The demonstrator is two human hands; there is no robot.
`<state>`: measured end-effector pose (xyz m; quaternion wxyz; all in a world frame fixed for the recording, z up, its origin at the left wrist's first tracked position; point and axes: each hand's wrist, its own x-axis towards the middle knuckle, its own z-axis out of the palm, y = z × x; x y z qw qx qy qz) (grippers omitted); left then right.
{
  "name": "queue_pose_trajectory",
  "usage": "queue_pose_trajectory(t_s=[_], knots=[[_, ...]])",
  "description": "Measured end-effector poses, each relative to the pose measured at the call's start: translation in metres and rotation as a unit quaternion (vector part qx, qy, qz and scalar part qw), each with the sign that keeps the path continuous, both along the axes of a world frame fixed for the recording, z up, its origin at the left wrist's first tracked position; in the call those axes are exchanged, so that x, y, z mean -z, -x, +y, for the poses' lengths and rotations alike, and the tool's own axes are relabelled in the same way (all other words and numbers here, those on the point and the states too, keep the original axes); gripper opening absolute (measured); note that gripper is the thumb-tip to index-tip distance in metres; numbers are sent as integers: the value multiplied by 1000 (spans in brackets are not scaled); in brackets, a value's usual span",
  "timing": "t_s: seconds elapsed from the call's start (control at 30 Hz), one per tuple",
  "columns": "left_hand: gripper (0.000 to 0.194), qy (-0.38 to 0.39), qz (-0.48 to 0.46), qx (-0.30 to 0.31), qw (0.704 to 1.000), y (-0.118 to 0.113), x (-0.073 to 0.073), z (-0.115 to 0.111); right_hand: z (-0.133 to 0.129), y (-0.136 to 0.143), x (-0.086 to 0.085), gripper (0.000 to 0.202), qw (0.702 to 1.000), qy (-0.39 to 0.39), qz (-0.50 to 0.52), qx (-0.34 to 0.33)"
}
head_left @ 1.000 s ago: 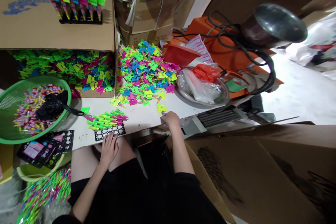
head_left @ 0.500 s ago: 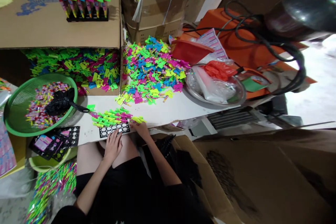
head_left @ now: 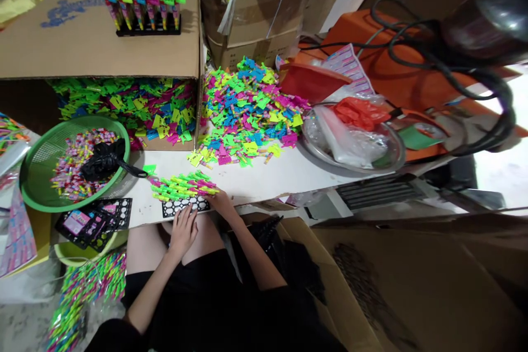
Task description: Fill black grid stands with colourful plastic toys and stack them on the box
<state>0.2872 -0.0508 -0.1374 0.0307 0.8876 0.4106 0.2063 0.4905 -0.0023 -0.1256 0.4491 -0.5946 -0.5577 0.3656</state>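
Observation:
My left hand [head_left: 184, 229] lies with its fingers stretched out over the near edge of a black perforated rack [head_left: 169, 208]. At the rack's right end, my right hand [head_left: 221, 203] has its fingers closed at the right end of a row of small plastic toy pieces [head_left: 181, 185], seemingly pinching one of them; the fingertips are partly hidden. The row is mostly yellow-green with some pink, and lies just beyond the rack on the white table [head_left: 247, 179].
A large heap of colourful toy pieces [head_left: 247, 110] lies beyond, beside an open cardboard box [head_left: 157, 55]. At left stand a green basket [head_left: 31, 187] and black racks [head_left: 119, 214]. A filled rack [head_left: 148, 32] tops the box. A metal basin [head_left: 394, 162] is at right.
My right hand has moved to the row's right end, where a yellow piece lay apart a moment ago. My left hand stays on the rack. The whole view has shifted slightly.

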Motion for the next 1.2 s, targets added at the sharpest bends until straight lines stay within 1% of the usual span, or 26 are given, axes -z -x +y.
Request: queue_pose_trajectory(t_s=[0.1,0.2,0.33,0.43,0.5,0.53,0.57,0.6,0.63,0.67,0.7,0.73,0.77,0.8,0.87,0.97,1.1,1.2], knots=[[48,10,2,1,1000,1,2,0,2,1,-5,25,1000,21,-1,-8],[48,23,0,0,1000,1,3,1,3,3,-9,23,999,39,2,-5],[50,32,-14,14,999,5,-2,1,3,7,-9,21,997,71,-25,7],[49,26,-33,2,999,22,-8,-2,2,2,-6,24,996,82,-37,-3],[50,21,-41,-19,999,38,-12,-4,2,-10,-6,26,995,96,-30,-24],[51,23,-40,-25,999,46,-13,-5,4,-20,-8,27,994,102,-36,-21],[51,25,-36,-30,999,53,-14,-6,7,-30,-11,27,993,100,-55,1],[51,27,-31,-36,999,58,-14,-7,11,-42,-16,28,991,91,-90,40],[52,27,-26,-41,998,62,-14,-8,17,-54,-21,29,983,73,-139,93],[52,26,-21,-47,998,64,-13,-9,25,-65,-26,30,967,53,-195,153],[53,23,-18,-52,998,64,-12,-9,33,-76,-31,31,948,49,-245,197],[54,20,-15,-53,998,62,-11,-9,42,-85,-36,31,930,56,-286,225],[55,17,-12,-53,998,59,-9,-9,51,-92,-40,30,915,74,-318,238],[56,16,-9,-52,998,56,-8,-9,59,-98,-43,30,904,97,-342,236],[57,16,-4,-49,999,48,-5,-9,71,-104,-46,29,894,137,-368,217],[58,23,5,-42,999,37,-5,-8,76,-106,-46,27,891,156,-379,196],[59,34,15,-30,999,21,-7,-8,66,-109,-46,27,896,132,-381,188],[62,44,23,-15,999,8,-8,-10,58,-119,-53,22,906,106,-364,188]])
